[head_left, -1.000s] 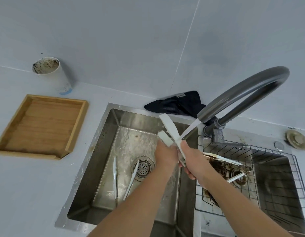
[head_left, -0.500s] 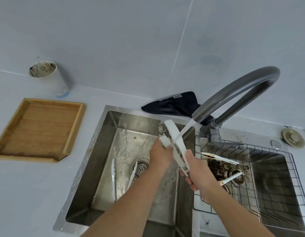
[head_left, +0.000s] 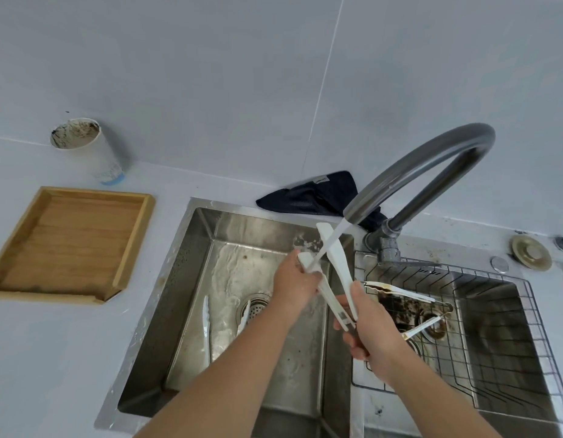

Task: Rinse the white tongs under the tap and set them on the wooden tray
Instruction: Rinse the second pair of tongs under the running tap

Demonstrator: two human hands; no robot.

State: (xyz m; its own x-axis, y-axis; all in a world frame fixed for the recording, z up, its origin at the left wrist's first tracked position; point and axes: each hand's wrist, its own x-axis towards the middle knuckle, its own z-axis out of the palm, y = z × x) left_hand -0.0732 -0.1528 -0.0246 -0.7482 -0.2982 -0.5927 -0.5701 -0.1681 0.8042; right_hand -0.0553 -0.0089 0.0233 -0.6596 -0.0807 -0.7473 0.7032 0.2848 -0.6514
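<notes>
Head view: rinse under way. White tongs [head_left: 335, 257] under tap [head_left: 416, 172] stream, over sink; right hand [head_left: 365, 324] grips handle end, left hand [head_left: 297, 284] pinches one arm. Wooden tray [head_left: 128, 248] awaits; placing left.

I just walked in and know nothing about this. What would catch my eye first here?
Two bare hands over the left sink basin hold white tongs in the water running from the curved grey tap. The left hand rubs one arm; the right hand grips the hinge end. A wooden tray waits on the counter, left.
</notes>
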